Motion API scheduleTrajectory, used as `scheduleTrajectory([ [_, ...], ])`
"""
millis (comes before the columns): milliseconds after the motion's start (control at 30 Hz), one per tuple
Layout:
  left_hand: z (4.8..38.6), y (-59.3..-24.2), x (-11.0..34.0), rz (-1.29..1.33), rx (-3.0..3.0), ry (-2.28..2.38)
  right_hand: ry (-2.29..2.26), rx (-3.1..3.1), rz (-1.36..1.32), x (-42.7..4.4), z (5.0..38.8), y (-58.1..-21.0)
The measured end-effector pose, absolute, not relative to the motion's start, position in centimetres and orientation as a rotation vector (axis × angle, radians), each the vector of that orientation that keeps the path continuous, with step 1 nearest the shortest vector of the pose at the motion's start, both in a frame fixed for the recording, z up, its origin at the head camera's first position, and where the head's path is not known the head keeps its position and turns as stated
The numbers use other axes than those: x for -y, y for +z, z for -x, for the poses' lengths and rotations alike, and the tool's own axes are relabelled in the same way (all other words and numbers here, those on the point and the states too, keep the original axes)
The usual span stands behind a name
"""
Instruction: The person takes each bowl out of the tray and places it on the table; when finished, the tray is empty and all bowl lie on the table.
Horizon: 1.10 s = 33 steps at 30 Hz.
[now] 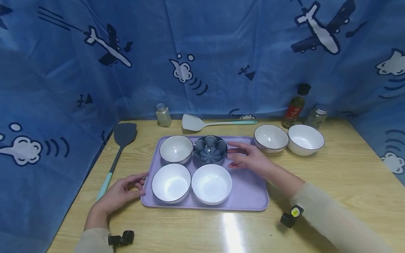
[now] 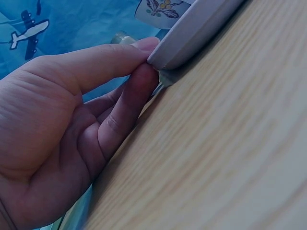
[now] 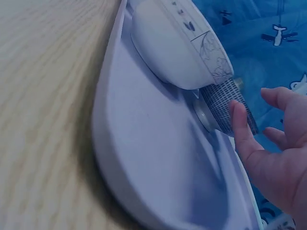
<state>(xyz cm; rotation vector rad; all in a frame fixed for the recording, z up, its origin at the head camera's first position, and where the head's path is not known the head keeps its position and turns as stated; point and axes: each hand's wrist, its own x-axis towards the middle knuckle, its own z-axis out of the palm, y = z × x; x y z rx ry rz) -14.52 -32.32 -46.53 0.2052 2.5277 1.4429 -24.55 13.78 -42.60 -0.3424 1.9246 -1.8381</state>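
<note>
In the head view, the left hand (image 1: 121, 191) pinches the rim of a lilac tray (image 1: 248, 191) lying between both hands, a dark-rimmed white bowl (image 1: 171, 182) nearest it. The right hand (image 1: 250, 159) is just beside a dark patterned bowl (image 1: 210, 150) on the tray.

In the left wrist view, a floral bowl (image 2: 162, 12) stands beyond the fingertips.

In the right wrist view, the fingers are spread; contact is unclear.

the tray (image 1: 248, 188) is plain lilac; the patterned bowl (image 1: 210, 153) is dark blue with a rayed centre and round motifs; the curtain (image 1: 142, 88) is blue, airplane-printed.
</note>
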Motion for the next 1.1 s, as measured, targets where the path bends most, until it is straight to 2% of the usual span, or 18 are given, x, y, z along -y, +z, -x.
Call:
scheduleTrajectory([
  [400, 14.2, -46.8, 32.3, -0.182, -2.528, 1.444, -1.885, -1.860, 0.328, -11.6, 26.4, -43.7],
  [1100, 14.4, -46.7, 32.2, -0.183, -2.529, 1.447, -1.975, -1.660, 0.228, -11.0, 25.8, -43.7],
])
